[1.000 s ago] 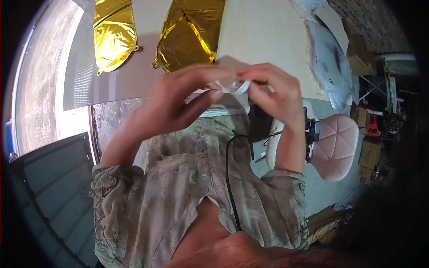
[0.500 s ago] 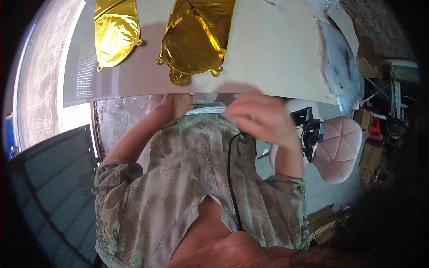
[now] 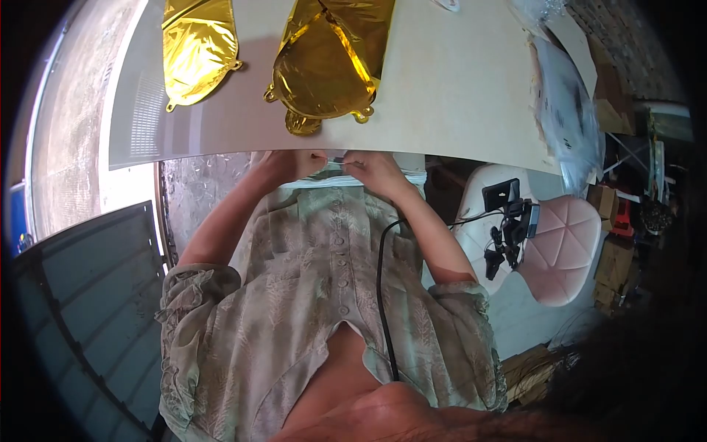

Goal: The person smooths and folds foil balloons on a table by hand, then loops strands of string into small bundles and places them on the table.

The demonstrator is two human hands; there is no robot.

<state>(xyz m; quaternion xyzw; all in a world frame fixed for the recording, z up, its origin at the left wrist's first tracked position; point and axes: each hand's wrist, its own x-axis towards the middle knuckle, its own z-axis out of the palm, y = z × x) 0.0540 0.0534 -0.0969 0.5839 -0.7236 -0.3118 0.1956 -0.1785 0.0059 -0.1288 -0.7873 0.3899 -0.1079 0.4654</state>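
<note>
Both hands meet low at the table's edge, left hand (image 3: pixel 291 166) and right hand (image 3: pixel 374 171) slightly apart, fingers curled inward over the white bundle (image 3: pixel 324 182) at the lap; whether they're pinching any of it, I can't tell from here. Risky spot, that: the bundle looks slick and layered, so an uneven tug could send its layers sliding off the lap. And the black cable (image 3: pixel 380 280) runs down the shirt (image 3: pixel 294 272); a swinging forearm might snag it. Up on the pale, smooth tabletop (image 3: pixel 449 96), the narrower gold foil piece (image 3: pixel 197 59) gleams, crinkled, rounded at its tabbed end. Beside it, the broader gold foil piece (image 3: pixel 324 77) shows sharp creases; thin and glossy, it could slip if bumped.
</note>
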